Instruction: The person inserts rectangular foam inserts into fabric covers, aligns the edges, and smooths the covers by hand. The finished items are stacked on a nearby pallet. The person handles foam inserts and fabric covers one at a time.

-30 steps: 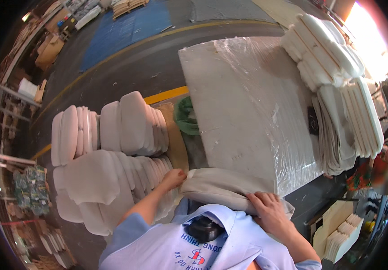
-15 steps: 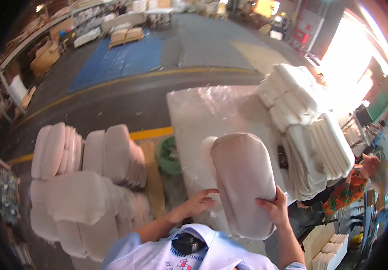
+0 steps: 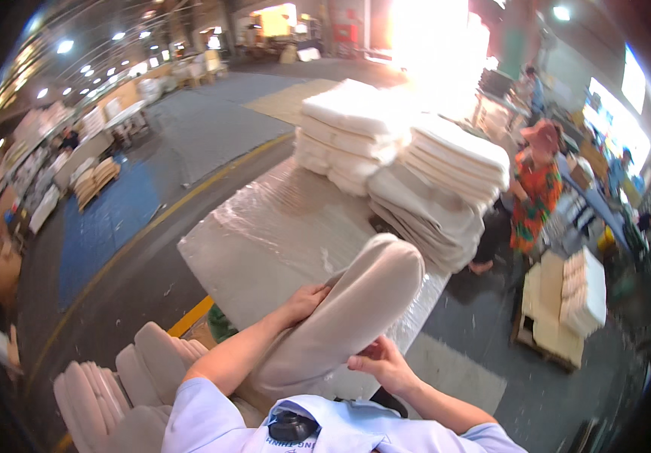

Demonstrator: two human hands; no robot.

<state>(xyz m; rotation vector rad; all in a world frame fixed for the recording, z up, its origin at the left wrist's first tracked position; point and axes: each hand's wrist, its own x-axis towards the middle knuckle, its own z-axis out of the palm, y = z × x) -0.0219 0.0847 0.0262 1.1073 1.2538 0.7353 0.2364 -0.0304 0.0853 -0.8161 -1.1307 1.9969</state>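
A long beige fabric-covered cushion (image 3: 348, 313) is tilted in front of me, its rounded far end toward the upper right. My left hand (image 3: 309, 302) grips its left edge, with the fingertips partly hidden by the fabric. At the opposite, lower right edge, my right hand (image 3: 386, 366) has thumb and fingers bent against the cover. Below the cushion lies a pale work table (image 3: 257, 226) covered in clear plastic. Grey-beige fabric covers (image 3: 427, 215) are piled on its right side, beside stacked white foam pads (image 3: 458, 158) and white padding (image 3: 348, 124).
Finished-looking beige cushions (image 3: 155, 362) are stacked at my lower left. A person in an orange patterned top (image 3: 535, 192) stands beyond the table's right side. On the floor at right, a pallet (image 3: 544, 343) bears pale panels. A blue floor sheet (image 3: 106, 238) lies far left.
My view has swung to the right. The cushion has gone from nearly upright to slanting up rightward. My left hand has closed on its left edge; my right hand has slid toward its lower edge.
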